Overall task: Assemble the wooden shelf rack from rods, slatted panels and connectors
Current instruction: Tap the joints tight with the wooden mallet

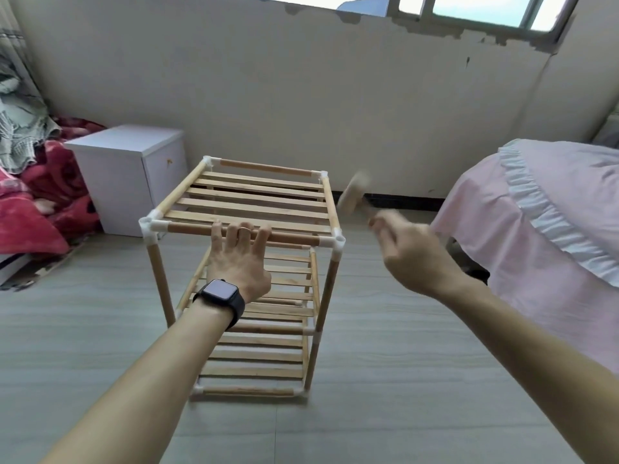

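Grey floor (402,380) beneath rack (254,202), left hand (239,259) on rod (294,238), right hand (412,256) round mallet (351,195)

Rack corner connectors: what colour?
White, no pattern. The corner connectors show best in the head view, against the light wooden rods.

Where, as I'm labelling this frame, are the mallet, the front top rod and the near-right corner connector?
mallet (351,195), head view, on its blurred wooden head.
front top rod (294,238), head view, on the bare stretch right of the left hand (239,259).
near-right corner connector (337,243), head view, on its white body.
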The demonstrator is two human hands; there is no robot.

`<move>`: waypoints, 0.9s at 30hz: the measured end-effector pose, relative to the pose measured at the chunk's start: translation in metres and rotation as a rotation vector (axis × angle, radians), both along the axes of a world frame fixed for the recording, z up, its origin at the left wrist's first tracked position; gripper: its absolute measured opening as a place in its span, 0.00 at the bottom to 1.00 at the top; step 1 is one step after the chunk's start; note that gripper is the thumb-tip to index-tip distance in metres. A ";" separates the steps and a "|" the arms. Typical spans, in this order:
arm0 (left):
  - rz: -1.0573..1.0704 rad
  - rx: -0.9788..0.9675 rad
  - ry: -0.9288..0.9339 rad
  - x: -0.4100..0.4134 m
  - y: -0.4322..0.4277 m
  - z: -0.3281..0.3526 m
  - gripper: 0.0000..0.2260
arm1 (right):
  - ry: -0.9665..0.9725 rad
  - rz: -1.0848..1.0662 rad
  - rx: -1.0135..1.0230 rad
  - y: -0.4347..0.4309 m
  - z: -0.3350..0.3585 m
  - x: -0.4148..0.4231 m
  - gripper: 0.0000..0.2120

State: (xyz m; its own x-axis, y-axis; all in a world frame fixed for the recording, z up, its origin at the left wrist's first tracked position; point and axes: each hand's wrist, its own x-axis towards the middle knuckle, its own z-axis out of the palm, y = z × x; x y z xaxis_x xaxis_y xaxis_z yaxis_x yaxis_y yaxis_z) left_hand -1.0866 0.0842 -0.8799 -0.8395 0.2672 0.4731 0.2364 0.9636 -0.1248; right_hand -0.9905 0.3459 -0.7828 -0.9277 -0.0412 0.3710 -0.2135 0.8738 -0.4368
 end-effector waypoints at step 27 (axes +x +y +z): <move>-0.089 0.239 -0.323 0.013 -0.094 0.053 0.13 | -0.157 0.014 -0.468 -0.006 -0.039 -0.004 0.09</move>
State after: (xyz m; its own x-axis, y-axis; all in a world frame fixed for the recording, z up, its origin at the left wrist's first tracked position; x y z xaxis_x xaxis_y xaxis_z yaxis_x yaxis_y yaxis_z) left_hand -1.0738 -0.0102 -0.8265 -0.9335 0.2604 0.2466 0.3109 0.9303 0.1944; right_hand -0.9943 0.3397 -0.8217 -0.9744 0.0836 0.2087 -0.1242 0.5738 -0.8095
